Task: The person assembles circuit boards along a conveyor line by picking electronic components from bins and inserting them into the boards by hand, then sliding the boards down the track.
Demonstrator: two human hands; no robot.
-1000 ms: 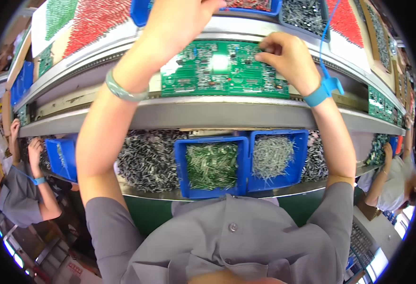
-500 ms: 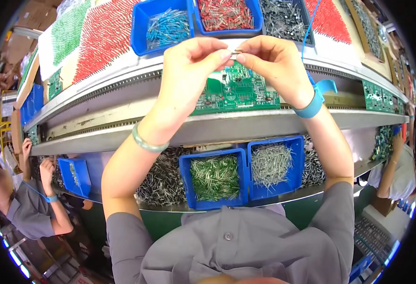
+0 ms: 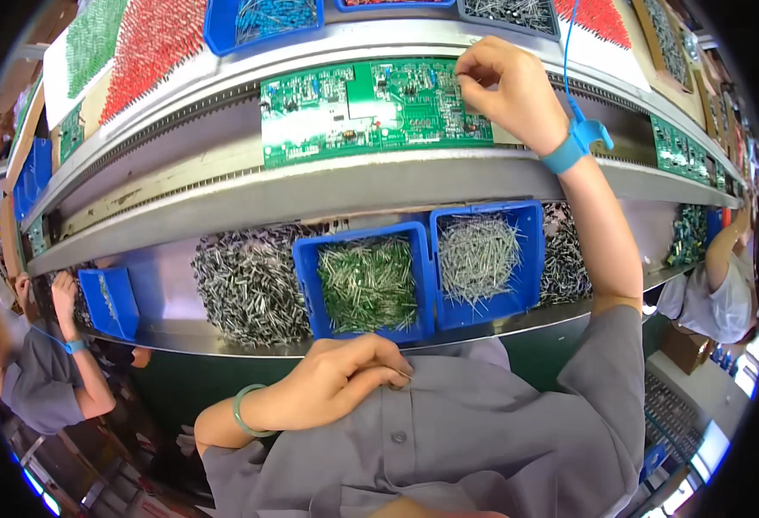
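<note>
A green circuit board (image 3: 435, 116) lies on the metal rail track across from me, packed with small parts. At its right end is my right hand (image 3: 510, 91), wearing a blue wrist strap (image 3: 566, 154). Thumb and index finger are pinched at the board's edge; what they hold, if anything, is too small to make out. My left hand (image 3: 340, 380), with a pale green bangle (image 3: 241, 411) on its wrist, is drawn back in front of my grey shirt. Its thumb and fingers are pressed together, with a thin tip at the fingertips that I cannot identify.
Nearer than the rail stand a blue bin (image 3: 428, 276) of green wire-leaded parts and another blue bin (image 3: 535, 250) of silvery ones. Loose dark parts (image 3: 250, 281) lie beside them. More blue bins (image 3: 217, 26) line the far side. A blue cord (image 3: 566, 52) rises from my strap. Co-workers sit left and right.
Both hands were together above the board. My left hand has come back toward my body, while my right hand has moved slightly right and stays over the board. The view has shifted.
</note>
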